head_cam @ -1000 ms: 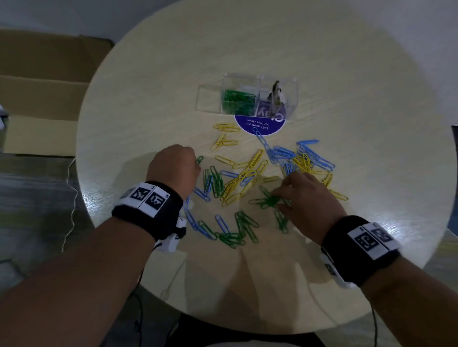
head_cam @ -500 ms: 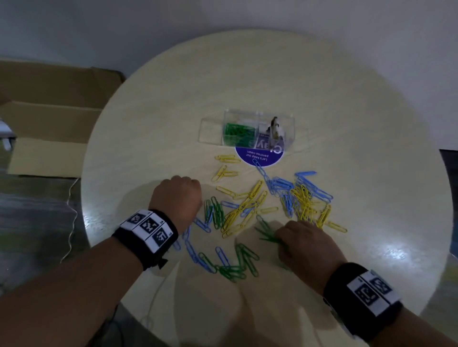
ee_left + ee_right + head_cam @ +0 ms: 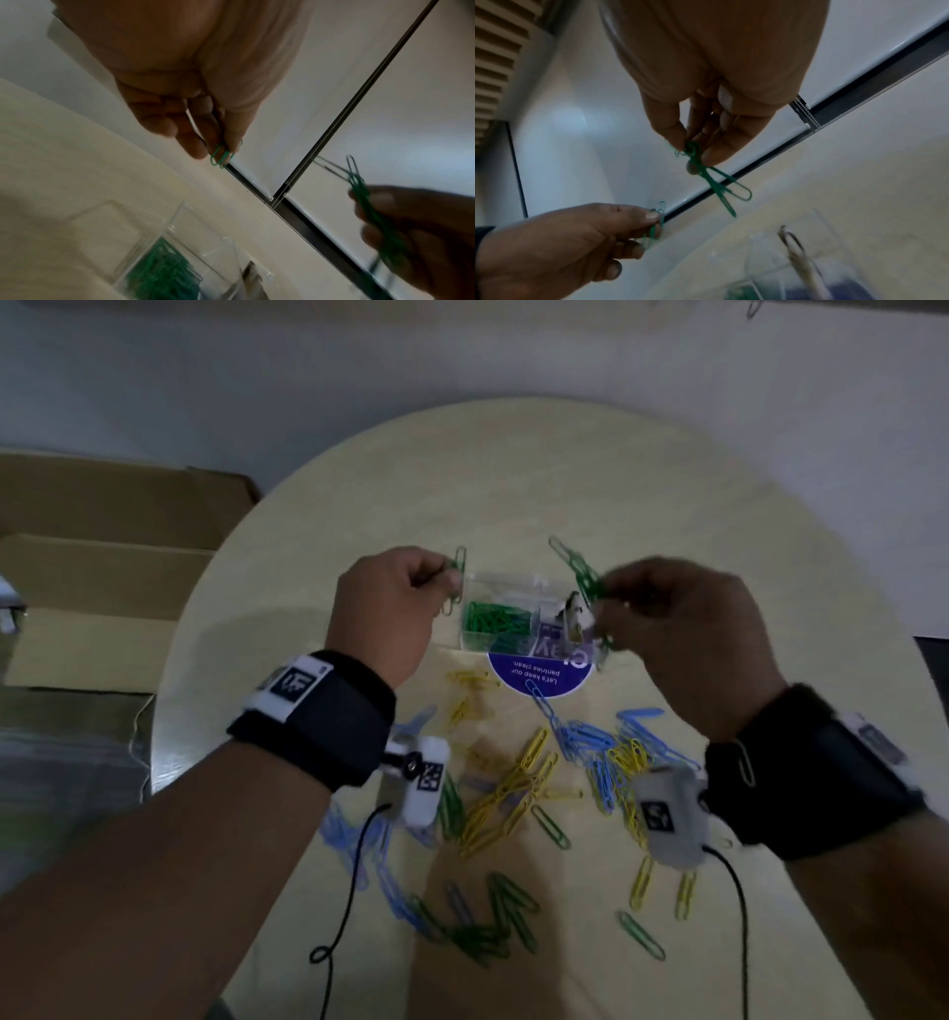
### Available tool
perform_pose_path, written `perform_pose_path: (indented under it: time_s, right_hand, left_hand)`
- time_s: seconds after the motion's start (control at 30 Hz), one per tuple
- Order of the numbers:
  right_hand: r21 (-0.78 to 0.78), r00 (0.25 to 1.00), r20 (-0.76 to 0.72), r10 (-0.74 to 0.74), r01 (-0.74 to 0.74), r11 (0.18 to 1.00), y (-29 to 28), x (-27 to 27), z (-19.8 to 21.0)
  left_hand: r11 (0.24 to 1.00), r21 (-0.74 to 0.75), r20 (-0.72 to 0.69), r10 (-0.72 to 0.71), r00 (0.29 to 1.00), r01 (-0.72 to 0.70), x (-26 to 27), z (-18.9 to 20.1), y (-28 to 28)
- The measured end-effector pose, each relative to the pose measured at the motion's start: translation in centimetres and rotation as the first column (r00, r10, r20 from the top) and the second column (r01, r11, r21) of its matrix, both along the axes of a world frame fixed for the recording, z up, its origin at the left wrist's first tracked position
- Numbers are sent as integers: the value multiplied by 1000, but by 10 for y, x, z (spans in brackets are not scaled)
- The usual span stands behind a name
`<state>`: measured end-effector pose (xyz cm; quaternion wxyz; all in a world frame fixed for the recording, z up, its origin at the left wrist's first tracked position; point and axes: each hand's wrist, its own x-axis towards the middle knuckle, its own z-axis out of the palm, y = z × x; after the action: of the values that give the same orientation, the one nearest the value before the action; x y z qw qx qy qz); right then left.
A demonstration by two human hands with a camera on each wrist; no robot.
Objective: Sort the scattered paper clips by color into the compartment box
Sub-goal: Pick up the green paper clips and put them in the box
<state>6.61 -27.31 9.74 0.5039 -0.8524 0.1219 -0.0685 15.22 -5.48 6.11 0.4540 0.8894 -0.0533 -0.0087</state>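
Note:
The clear compartment box [image 3: 513, 585] stands mid-table; one compartment holds green paper clips [image 3: 495, 617]. My left hand [image 3: 390, 603] is raised at the box's left end and pinches green paper clips [image 3: 458, 567], also shown in the left wrist view as green clips [image 3: 221, 157] at my fingertips. My right hand [image 3: 683, 624] hovers at the box's right end and pinches a tangled bunch of green paper clips [image 3: 583, 575]; the right wrist view shows this green bunch [image 3: 712, 178] dangling. Yellow clips [image 3: 508, 788], blue clips [image 3: 585, 737] and green clips [image 3: 508, 911] lie scattered on the table.
A round purple sticker [image 3: 544, 675] lies under the box's front. A binder clip [image 3: 575, 618] sits in the box's right compartment. An open cardboard box [image 3: 102, 588] stands left of the round table [image 3: 719, 516]. Black wrist-camera cables [image 3: 349, 880] hang over the near table area.
Both hands have lifted off the table with green clips and moved forward to the box. The head camera has tilted up, so the box now sits between the hands.

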Motion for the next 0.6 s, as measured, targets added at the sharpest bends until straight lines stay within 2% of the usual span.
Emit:
perform_pose_path:
  time_s: [0.1, 0.23, 0.33, 0.47, 0.53, 0.6]
  right_hand:
    - [125, 995, 87, -39, 28, 992, 15, 38, -1]
    - [184, 991, 65, -118, 105, 977, 31, 71, -30]
    - [-66, 994, -36, -107, 104, 992, 35, 75, -58]
    - [-369, 988, -154, 16, -73, 926, 38, 64, -80]
    - [-403, 991, -127, 30, -79, 912, 37, 57, -79]
    - [-372, 997, -74, 15, -42, 927, 31, 39, -72]
  left_hand:
    - [999, -44, -16, 0, 1000, -1, 18, -9, -18]
    - [990, 132, -75, -44, 996, 54, 25, -32, -29]
    - [983, 166, -87, -59, 994, 73, 23, -40, -28]
    - [991, 136, -42, -8, 999, 13, 16, -35, -14]
    - [994, 109, -11, 27, 1000, -25, 8, -34, -2]
    - [992, 127, 13, 23, 1000, -24, -7, -32, 13]
